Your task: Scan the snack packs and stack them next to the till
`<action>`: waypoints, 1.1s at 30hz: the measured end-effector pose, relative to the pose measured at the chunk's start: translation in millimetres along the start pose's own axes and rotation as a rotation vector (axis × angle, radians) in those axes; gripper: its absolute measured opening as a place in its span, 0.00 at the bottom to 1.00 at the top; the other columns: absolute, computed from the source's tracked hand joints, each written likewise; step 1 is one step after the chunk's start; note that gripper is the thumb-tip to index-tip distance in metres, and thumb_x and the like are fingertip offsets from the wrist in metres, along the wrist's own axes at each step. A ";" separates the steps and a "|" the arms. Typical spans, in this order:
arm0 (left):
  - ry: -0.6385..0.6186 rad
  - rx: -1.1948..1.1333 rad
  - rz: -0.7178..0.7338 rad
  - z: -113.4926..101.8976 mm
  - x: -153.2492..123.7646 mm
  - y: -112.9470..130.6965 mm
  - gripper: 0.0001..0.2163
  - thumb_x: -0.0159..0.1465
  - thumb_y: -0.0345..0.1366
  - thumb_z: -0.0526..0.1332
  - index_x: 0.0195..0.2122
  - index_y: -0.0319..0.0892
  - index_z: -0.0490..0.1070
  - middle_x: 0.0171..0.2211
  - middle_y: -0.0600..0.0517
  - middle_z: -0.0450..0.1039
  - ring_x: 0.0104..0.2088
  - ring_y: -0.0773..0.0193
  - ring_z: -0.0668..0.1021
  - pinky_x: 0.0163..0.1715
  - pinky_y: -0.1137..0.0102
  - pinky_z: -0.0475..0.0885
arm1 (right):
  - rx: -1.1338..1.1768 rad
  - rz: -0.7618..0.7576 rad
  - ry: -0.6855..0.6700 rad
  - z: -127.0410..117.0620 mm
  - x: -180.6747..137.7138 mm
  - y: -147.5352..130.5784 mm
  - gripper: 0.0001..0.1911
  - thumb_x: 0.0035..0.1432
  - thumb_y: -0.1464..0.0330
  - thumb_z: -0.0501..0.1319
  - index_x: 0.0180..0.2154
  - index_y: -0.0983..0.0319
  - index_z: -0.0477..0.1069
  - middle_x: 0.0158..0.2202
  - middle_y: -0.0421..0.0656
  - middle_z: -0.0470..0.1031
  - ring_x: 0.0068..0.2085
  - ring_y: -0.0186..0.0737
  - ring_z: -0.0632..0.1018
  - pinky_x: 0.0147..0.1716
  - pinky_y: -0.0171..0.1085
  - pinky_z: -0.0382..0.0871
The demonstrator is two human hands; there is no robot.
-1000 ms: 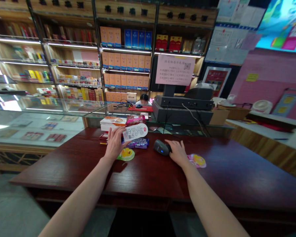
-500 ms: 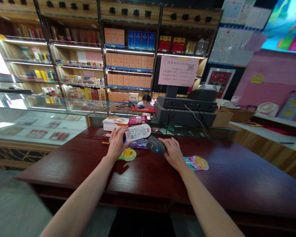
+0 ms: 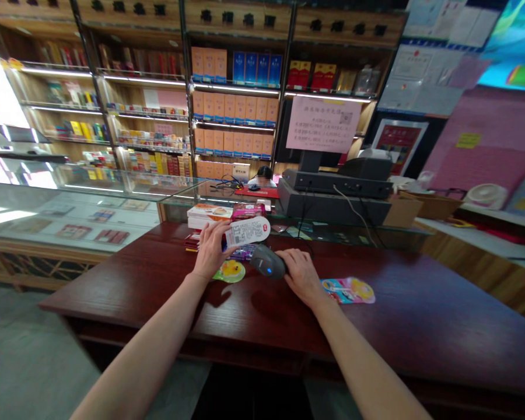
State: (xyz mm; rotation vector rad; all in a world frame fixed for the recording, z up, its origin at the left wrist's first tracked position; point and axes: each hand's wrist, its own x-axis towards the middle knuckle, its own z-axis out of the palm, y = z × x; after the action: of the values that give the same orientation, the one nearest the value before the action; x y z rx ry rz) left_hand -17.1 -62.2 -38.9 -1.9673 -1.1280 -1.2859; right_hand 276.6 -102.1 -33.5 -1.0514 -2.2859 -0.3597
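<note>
My left hand (image 3: pixel 210 252) grips a white oval packet (image 3: pixel 248 231) with a printed label, held up above the dark red counter (image 3: pixel 157 286). My right hand (image 3: pixel 300 272) is wrapped around the handle of a black barcode scanner (image 3: pixel 268 262), whose blue light shows and whose head sits just below the packet. A yellow round packet (image 3: pixel 231 271) lies under my left hand. A pink and yellow packet (image 3: pixel 349 290) lies to the right of my right wrist. Purple packets (image 3: pixel 243 252) and stacked boxes (image 3: pixel 207 214) lie behind.
A black cash register (image 3: pixel 335 195) with a pink notice (image 3: pixel 323 123) stands behind the counter. Glass display cases (image 3: pixel 70 204) run to the left. Shelves of boxed goods (image 3: pixel 231 108) fill the back wall. A person's head (image 3: pixel 262 176) shows behind the glass.
My right hand has lifted the scanner off the counter and moved it left, up under the white packet. The left hand has stayed put with the packet.
</note>
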 end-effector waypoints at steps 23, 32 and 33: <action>0.005 0.020 0.041 0.5 -0.6 -1.0 0.26 0.62 0.35 0.66 0.59 0.44 0.60 0.59 0.41 0.71 0.61 0.51 0.71 0.65 0.49 0.59 | -0.015 -0.016 0.050 -0.3 1.9 -5.6 0.24 0.55 0.81 0.56 0.53 0.61 0.66 0.47 0.49 0.74 0.48 0.49 0.71 0.48 0.44 0.60; -0.006 0.009 0.032 3.7 -2.2 -3.9 0.26 0.63 0.37 0.66 0.59 0.45 0.59 0.59 0.42 0.71 0.63 0.52 0.69 0.66 0.49 0.57 | -0.037 0.068 0.058 -1.3 -0.9 1.2 0.29 0.53 0.81 0.56 0.57 0.61 0.66 0.48 0.49 0.74 0.49 0.50 0.71 0.49 0.44 0.60; -0.008 0.007 0.030 3.5 -2.1 -3.5 0.26 0.62 0.37 0.66 0.59 0.45 0.59 0.59 0.42 0.71 0.63 0.52 0.69 0.66 0.49 0.57 | -0.047 0.089 0.058 -1.2 -1.9 4.1 0.31 0.53 0.81 0.56 0.58 0.61 0.65 0.48 0.49 0.73 0.50 0.50 0.71 0.50 0.44 0.60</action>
State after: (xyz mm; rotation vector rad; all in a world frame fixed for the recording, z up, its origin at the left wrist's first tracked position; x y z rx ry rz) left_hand -18.9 -58.4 -42.4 -1.9785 -1.1020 -1.2575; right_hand 281.2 -101.2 -33.7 -1.1471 -2.1807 -0.4036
